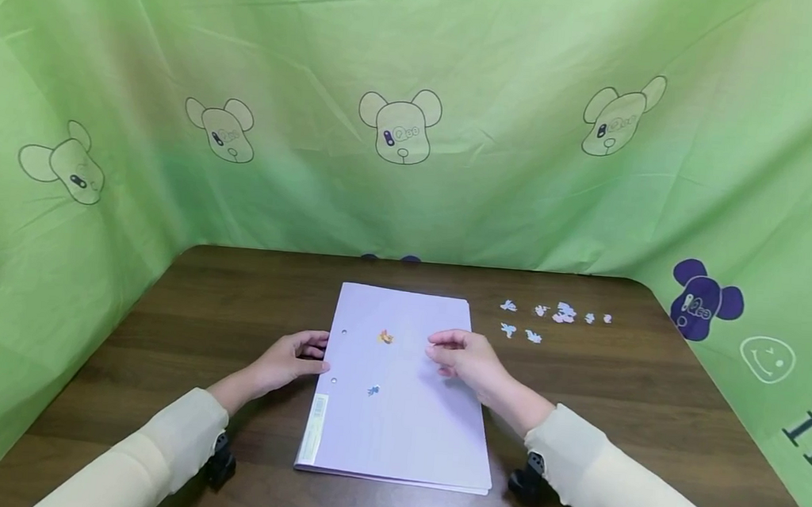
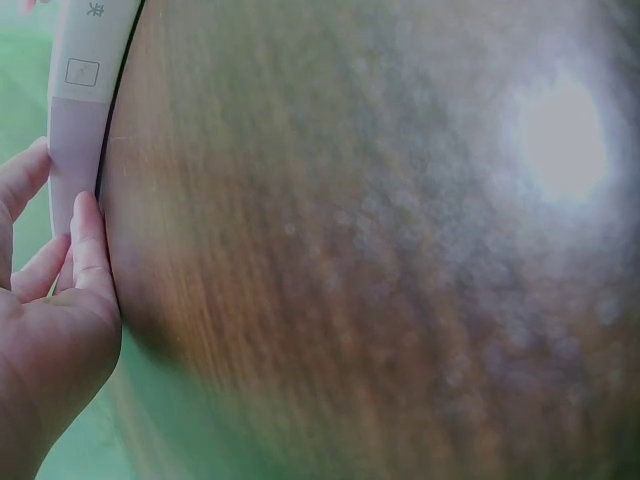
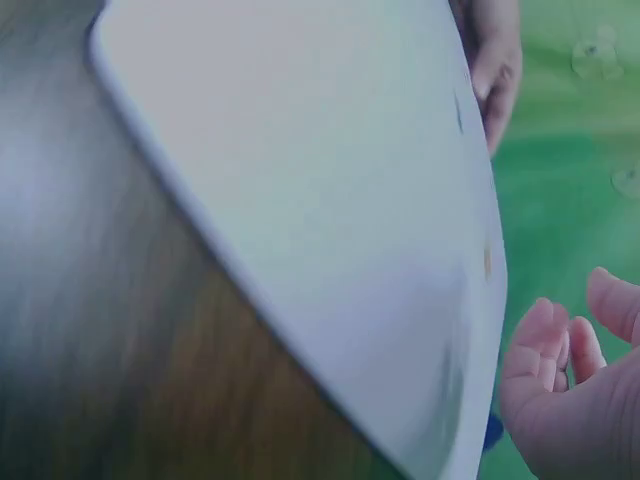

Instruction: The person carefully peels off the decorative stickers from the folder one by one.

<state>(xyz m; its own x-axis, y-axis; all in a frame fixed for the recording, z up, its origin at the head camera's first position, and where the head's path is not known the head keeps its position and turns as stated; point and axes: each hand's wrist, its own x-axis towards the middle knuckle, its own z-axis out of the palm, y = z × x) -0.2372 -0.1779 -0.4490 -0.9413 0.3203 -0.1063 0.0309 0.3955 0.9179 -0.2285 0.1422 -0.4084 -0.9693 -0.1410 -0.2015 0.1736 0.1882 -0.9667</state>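
A pale lilac folder (image 1: 406, 436) lies flat on the table, with a label along its left spine. Two small cut-outs are on it: an orange-yellow one (image 1: 386, 337) and a blue one (image 1: 373, 391). With thumb and fingertips, my left hand (image 1: 292, 362) touches the folder's left edge; the left wrist view shows them resting along the spine (image 2: 75, 150). Above the right half of the folder hovers my right hand (image 1: 467, 362). Its fingers are loosely bent, thumb and index slightly apart, and I see nothing held in the right wrist view.
Several small pale blue and pink cut-outs (image 1: 564, 314) lie on the brown wooden table (image 1: 245, 296), right of the folder's far end. A green printed curtain (image 1: 295, 205) hangs around the back and sides. Both wrists carry small black devices (image 1: 221, 462).
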